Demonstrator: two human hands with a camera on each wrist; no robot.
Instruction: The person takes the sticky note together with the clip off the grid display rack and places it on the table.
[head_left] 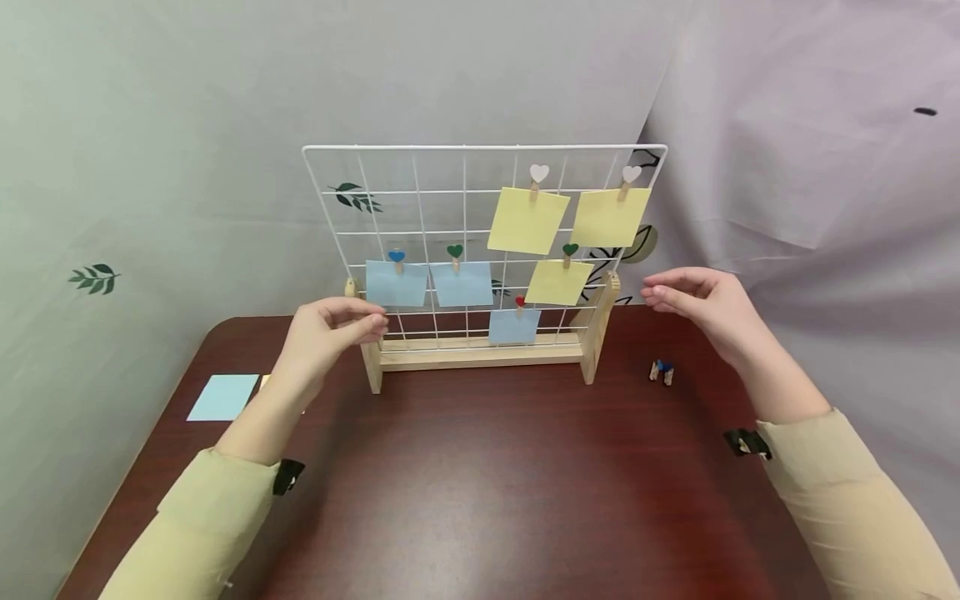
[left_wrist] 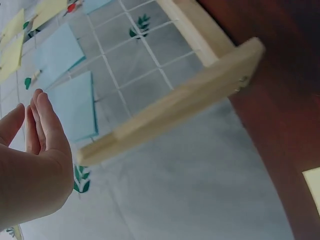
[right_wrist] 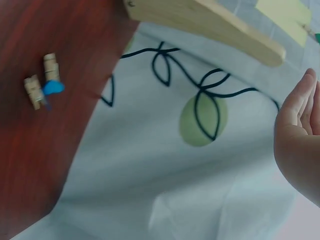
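Bench (head_left: pixel 480 500) of dark red wood fills the lower view, and at its back edge stands a white wire grid (head_left: pixel 420 208) in a wooden stand (head_left: pixel 480 352), upright and square to the person. Blue and yellow notes hang on the grid from small heart pegs; one blue note (head_left: pixel 395 283) sits lowest on the left side. The left hand (head_left: pixel 330 329) is raised just beside the stand's left post (head_left: pixel 371 367), its fingers (head_left: pixel 371 321) nearly straight and holding nothing. The right hand (head_left: pixel 701 304) hovers near the right post (head_left: pixel 597 329), fingers loosely extended, likewise empty, clearly apart from the wood in the wrist view. To take hold of the stand well, I judge both hands should close on the posts low and evenly, so the grid stays upright. A loose blue peg (head_left: pixel 662 372) lies on the bench near the right hand, and a spare blue note (head_left: pixel 222 397) lies by the left forearm.
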